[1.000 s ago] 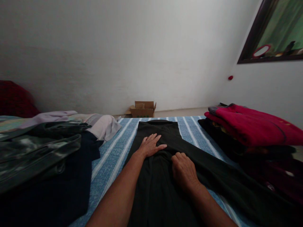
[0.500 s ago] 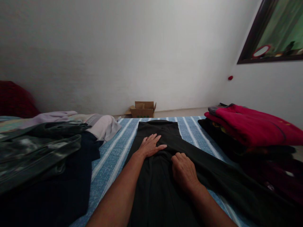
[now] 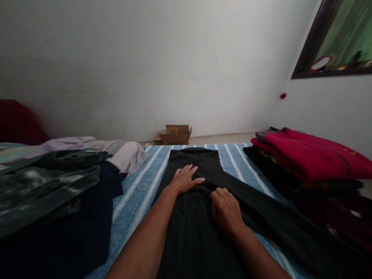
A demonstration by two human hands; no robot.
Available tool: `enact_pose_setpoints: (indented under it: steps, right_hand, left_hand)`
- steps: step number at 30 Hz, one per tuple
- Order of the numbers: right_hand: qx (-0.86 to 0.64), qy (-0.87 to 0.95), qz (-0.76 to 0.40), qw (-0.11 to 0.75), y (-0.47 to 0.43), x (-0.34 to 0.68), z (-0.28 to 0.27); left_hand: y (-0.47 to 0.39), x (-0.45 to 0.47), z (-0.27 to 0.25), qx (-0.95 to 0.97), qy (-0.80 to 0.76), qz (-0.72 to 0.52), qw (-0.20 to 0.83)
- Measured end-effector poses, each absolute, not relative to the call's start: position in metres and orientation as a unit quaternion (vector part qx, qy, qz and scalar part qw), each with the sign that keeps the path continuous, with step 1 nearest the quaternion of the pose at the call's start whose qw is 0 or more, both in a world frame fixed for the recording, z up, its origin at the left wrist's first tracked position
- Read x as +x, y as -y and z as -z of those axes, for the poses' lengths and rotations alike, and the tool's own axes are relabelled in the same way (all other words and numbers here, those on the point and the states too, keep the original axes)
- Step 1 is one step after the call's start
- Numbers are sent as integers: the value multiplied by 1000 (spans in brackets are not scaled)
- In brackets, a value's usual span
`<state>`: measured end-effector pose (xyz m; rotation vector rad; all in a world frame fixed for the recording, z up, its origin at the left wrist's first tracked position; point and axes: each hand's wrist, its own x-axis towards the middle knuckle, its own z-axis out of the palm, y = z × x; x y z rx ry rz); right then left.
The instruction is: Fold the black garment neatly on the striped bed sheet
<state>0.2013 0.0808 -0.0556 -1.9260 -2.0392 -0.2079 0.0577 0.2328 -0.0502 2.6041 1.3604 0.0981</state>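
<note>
Black trousers [image 3: 197, 232] lie on the bed, their waistband at the far end. One leg runs towards me and the other slants off to the right. My left hand [image 3: 186, 179] rests flat on the cloth below the waistband, fingers spread. Just right of it, my right hand [image 3: 226, 209] is closed with curled fingers on the trousers near the crotch, where the fabric bunches into folds. Its fingertips are hidden under the hand.
A blue and white striped sheet [image 3: 136, 201] covers the bed. Rumpled dark clothes [image 3: 58, 186] and pale cloth [image 3: 130, 155] lie at left. A folded stack with a red garment [image 3: 310, 153] stands at right. An open cardboard box [image 3: 175, 137] sits beyond the bed by the wall.
</note>
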Motion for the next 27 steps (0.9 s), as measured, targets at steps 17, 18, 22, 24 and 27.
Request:
enact_pose_setpoints:
  steps: [17,18,22,24,27]
  right_hand:
    - [-677,714,67,163,-81,201,57]
    - [-678,714,66,165,-81,201,57]
    - [-675,715,62,170,-81,201,56]
    - [-674,716,63,171,-81,201,56]
    - [-676,714,69,170,-82,202,57]
  left_hand:
    - [-232,58,49,880,-463,-28,103]
    - [-232,58,48,880,-464,-27,103]
    - [-232,58,48,879,-465,-24,99]
    - [-232,58,48,880,-465,-25,98]
    - [-232,58,49,881,-463,-31,95]
